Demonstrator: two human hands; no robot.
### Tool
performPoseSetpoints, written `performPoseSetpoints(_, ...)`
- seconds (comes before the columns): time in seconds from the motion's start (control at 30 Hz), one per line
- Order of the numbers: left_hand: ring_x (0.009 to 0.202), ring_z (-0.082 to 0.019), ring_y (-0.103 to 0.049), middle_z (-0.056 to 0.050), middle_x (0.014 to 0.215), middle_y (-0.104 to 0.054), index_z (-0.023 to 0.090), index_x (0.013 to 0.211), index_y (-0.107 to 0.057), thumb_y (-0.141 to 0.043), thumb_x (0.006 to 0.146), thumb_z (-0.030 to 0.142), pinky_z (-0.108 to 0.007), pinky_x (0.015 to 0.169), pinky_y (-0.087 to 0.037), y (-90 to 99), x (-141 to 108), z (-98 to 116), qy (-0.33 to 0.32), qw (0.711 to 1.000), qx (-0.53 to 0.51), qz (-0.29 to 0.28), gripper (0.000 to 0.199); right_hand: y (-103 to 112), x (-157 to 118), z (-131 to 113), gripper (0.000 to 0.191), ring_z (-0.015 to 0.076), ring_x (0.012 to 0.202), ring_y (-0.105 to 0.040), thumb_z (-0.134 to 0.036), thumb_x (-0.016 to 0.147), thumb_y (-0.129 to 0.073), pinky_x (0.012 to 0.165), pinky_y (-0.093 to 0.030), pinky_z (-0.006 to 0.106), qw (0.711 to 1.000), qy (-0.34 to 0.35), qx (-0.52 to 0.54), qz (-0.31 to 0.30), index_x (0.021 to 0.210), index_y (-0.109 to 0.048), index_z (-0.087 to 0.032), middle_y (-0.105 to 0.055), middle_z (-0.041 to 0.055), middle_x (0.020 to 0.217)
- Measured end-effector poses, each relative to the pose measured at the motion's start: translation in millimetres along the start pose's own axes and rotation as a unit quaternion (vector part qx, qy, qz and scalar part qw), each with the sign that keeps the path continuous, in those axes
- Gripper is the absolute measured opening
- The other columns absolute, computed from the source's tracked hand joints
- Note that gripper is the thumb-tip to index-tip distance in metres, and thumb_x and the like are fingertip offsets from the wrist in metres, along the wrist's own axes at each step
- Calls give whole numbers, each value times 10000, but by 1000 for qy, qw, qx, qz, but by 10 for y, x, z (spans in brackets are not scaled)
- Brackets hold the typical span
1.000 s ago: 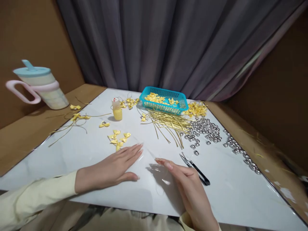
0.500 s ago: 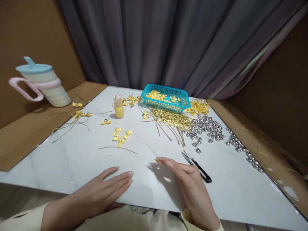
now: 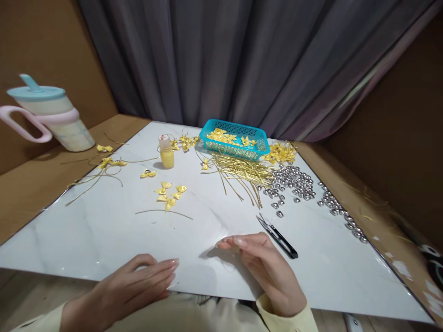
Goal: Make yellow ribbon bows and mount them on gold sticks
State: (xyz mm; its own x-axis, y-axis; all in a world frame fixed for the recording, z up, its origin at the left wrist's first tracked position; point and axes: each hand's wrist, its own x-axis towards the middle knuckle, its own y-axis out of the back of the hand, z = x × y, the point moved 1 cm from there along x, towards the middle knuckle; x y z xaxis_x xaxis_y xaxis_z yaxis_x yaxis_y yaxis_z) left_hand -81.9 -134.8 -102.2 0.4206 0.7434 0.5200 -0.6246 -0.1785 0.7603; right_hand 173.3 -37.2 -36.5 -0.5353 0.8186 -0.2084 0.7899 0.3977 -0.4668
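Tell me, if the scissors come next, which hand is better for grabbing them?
Probably the right hand: it's close beside the scissors. The left hand is farther away. I can't tell whether the right is pinching something small.

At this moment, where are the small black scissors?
In the head view, the scissors lie right of centre on the white table, between the right hand and the silver beads.

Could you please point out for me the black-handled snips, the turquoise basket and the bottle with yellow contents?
Black-handled snips (image 3: pixel 285 241): head view, on the black handle.
Turquoise basket (image 3: pixel 231 150): head view, on the front wall.
Bottle (image 3: pixel 167 158): head view, on the yellow body below the cap.
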Motion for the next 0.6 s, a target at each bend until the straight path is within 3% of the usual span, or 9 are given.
performPoseSetpoints(0.13,774,-172,-713,-17,969,-739,262,1009,-685,-489,819,62,-251,703,-577,143,178,10,-3,999,-26,24,338,10,-6,9,94,239,894,-681,-267,749,-709,984,-423,436,1000,-15,16,-22,776,-770,-200,-745,71,838)
performPoseSetpoints(0.2,759,-188,-716,-16,939,-745,257,996,-697,-546,794,67,-263,661,-579,232,323,27,30,997,-22,65,316,12,-5,13,89,238,887,-682,-263,750,-705,977,-426,440,999,-13,18,-27,770,-769,-205,-745,68,835)
performPoseSetpoints(0.27,739,-186,-715,-6,881,-752,262,960,-716,-577,803,93,-266,654,-583,307,480,52,105,988,-40,108,269,7,-3,14,101,236,876,-682,-257,762,-690,956,-439,433,999,-15,11,-34,774,-770,-196,-745,72,835)
performPoseSetpoints(0.33,758,-193,-717,2,872,-752,276,896,-737,-586,827,159,-267,670,-601,337,633,85,198,967,-117,108,203,-11,-3,9,119,236,866,-680,-256,770,-680,933,-454,424,999,-18,-3,-40,779,-770,-178,-744,79,835)
performPoseSetpoints(0.43,813,-220,-718,-24,884,-750,259,855,-754,-576,855,267,-273,686,-618,286,835,150,322,906,-261,82,178,-68,-19,-13,125,226,838,-679,-258,769,-687,892,-480,390,999,-13,-22,-38,782,-773,-168,-744,84,825)
performPoseSetpoints(0.53,815,-227,-719,-46,849,-754,236,799,-760,-604,835,323,-267,693,-614,189,991,221,369,858,-343,98,183,-157,-56,-51,143,208,798,-682,-257,787,-676,855,-499,350,998,-5,-50,-39,769,-775,-156,-742,92,794)
performPoseSetpoints(0.6,801,-221,-720,-44,832,-755,234,777,-759,-619,824,316,-254,673,-612,144,1067,259,361,855,-354,116,169,-223,-84,-81,161,195,738,-685,-255,800,-665,790,-524,327,997,-5,-48,-53,758,-774,-143,-737,95,751)
